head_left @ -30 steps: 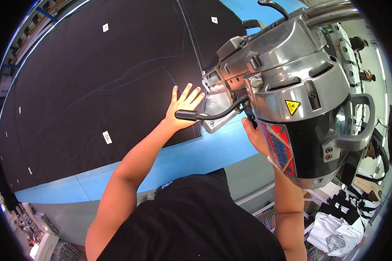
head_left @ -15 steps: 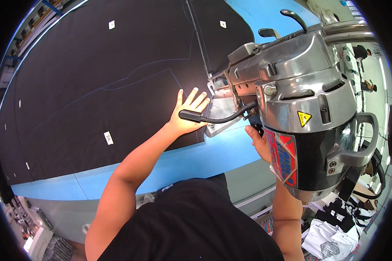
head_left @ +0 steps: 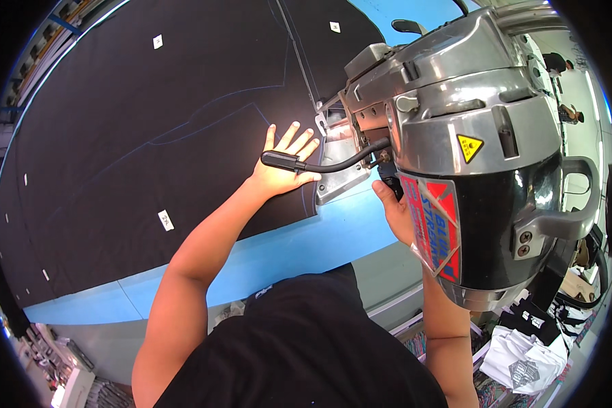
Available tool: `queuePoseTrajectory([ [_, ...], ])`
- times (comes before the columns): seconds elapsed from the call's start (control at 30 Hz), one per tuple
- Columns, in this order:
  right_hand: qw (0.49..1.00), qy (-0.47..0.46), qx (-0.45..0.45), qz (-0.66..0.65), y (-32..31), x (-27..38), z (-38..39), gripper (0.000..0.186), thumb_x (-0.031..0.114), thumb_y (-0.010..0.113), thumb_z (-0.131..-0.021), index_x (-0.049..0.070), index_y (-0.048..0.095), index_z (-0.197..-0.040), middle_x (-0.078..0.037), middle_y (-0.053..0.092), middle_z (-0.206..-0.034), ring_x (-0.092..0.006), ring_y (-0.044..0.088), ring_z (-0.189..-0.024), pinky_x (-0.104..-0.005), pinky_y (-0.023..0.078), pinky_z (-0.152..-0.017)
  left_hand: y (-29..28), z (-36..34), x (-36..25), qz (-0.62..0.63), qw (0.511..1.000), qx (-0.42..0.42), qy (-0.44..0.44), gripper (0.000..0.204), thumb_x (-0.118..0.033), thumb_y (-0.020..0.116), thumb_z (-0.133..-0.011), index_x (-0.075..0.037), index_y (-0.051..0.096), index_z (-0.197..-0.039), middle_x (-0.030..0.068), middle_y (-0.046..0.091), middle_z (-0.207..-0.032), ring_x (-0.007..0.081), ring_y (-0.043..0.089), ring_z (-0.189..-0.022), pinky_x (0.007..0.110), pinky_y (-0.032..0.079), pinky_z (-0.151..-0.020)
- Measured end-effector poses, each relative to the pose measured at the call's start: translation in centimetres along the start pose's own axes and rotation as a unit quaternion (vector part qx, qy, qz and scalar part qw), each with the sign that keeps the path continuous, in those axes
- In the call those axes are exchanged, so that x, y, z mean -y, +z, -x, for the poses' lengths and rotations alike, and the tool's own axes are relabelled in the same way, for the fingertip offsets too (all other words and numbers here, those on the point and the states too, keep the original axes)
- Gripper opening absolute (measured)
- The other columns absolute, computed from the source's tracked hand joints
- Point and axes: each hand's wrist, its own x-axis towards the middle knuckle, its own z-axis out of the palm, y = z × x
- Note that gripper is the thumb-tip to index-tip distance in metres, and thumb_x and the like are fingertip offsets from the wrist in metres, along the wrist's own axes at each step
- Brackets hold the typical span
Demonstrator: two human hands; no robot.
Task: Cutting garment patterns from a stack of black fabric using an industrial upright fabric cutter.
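Black cloth (head_left: pixel 115 102) with blue marking lines and small white labels lies over a blue tabletop. My left hand (head_left: pixel 273 182) rests flat on it, fingers spread, beside the metal base plate (head_left: pixel 340 185) of a large fabric cutting machine (head_left: pixel 489 224). The small black lamp (head_left: pixel 279 160) on the machine's bendable neck hangs over the back of that hand. My right hand (head_left: pixel 398 216) is at the machine's near side, its thumb up against a black handle (head_left: pixel 389 185). The motor housing hides its other fingers. At the plate's far end, a slit (head_left: pixel 299 51) runs away through the cloth.
A D-shaped metal handle (head_left: pixel 581 204) juts from the housing's right. White and black garments (head_left: pixel 523 357) lie low at the right, by a rail. Two people (head_left: pixel 556 64) are far off at the right. Shelving with stacked goods (head_left: pixel 68 367) stands at the lower left.
The cutting machine and my left hand have shifted slightly away from me over the cloth. My right hand has moved along with the machine. The whole view has turned a little.
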Motion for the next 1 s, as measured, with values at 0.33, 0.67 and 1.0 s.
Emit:
queuePoseTrajectory([
  [0.33, 0.998, 0.014, -0.046, 0.029, 2.3, 0.1, -0.3, 0.056, 0.052, 0.069, -0.099, 0.003, 0.067, -0.127, -0.02, 0.073, -0.116, -0.0361, 0.067, -0.114, -0.0465, 0.05, -0.099, -1.4, -2.0, 2.5, -0.027, 0.998, 0.052, 0.001, 0.095, -0.079, 0.056, -0.087, -0.018, 0.045, -0.158, 0.0049, 0.042, -0.165, 0.0309, 0.025, -0.158, 0.071, 0.008, -0.123],
  [0.67, 0.989, -0.024, -0.017, -0.144, 3.0, -0.4, -0.9, 0.051, 0.044, 0.067, -0.102, 0.0, 0.065, -0.126, -0.018, 0.072, -0.113, -0.0298, 0.067, -0.108, -0.0426, 0.05, -0.096, -0.8, -1.9, 3.3, 0.003, 1.0, 0.019, 0.022, 0.093, -0.078, 0.057, -0.088, -0.013, 0.049, -0.155, 0.0094, 0.045, -0.162, 0.0353, 0.028, -0.157, 0.071, 0.003, -0.122],
  [1.0, 0.969, 0.069, 0.014, -0.236, 4.9, -2.5, -2.1, 0.047, 0.047, 0.074, -0.096, 0.004, 0.057, -0.103, 0.002, 0.052, -0.066, -0.0056, 0.044, -0.045, -0.0248, 0.038, -0.042, -1.6, -2.2, 3.4, -0.02, 0.998, 0.053, 0.011, 0.095, -0.081, 0.054, -0.087, -0.017, 0.046, -0.157, 0.007, 0.039, -0.166, 0.0331, 0.026, -0.158, 0.071, 0.009, -0.123],
])
